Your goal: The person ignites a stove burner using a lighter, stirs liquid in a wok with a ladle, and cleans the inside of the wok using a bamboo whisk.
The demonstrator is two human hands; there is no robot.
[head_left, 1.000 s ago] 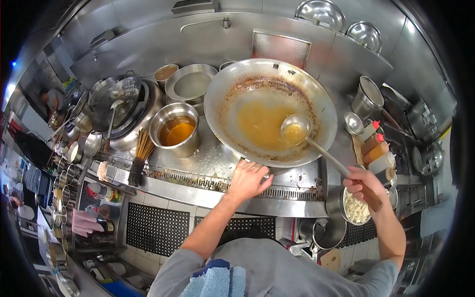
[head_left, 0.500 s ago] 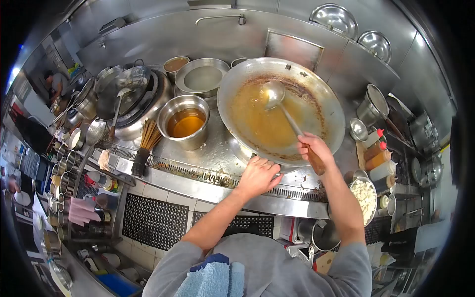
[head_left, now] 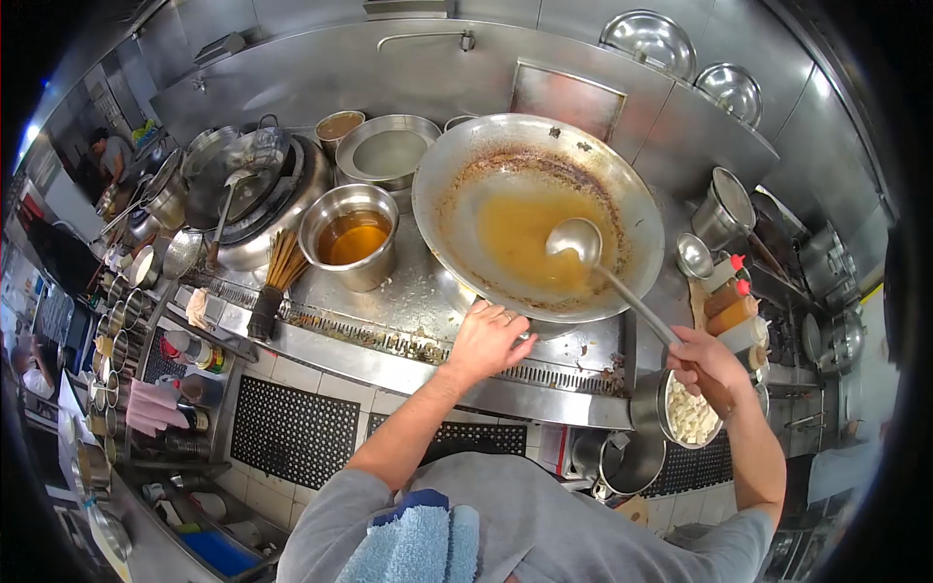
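Note:
A large wok (head_left: 437, 233) with a browned inner wall holds a shallow pool of yellowish-brown liquid (head_left: 515, 233). At the wok's near edge, my left hand (head_left: 489, 340) is closed around its handle, most of which is hidden under the fingers. My right hand (head_left: 711, 361) grips the wooden end of a long metal ladle (head_left: 632, 296). The ladle's bowl sits in the liquid on the wok's right side, with its shaft crossing the near-right rim. Left of the wok stands a steel pot (head_left: 374, 267) of amber liquid.
A bowl of white cubed pieces (head_left: 692, 413) is below my right hand. Squeeze bottles (head_left: 734, 313) and a small metal bowl (head_left: 694, 257) stand at right. A bamboo brush (head_left: 272, 291), a second wok (head_left: 255, 155) and a water-filled pot (head_left: 389, 155) are at left.
My right hand has moved right and down, drawing the ladle's bowl from the wok's far part toward its near right side. My left hand stays at the wok's near edge.

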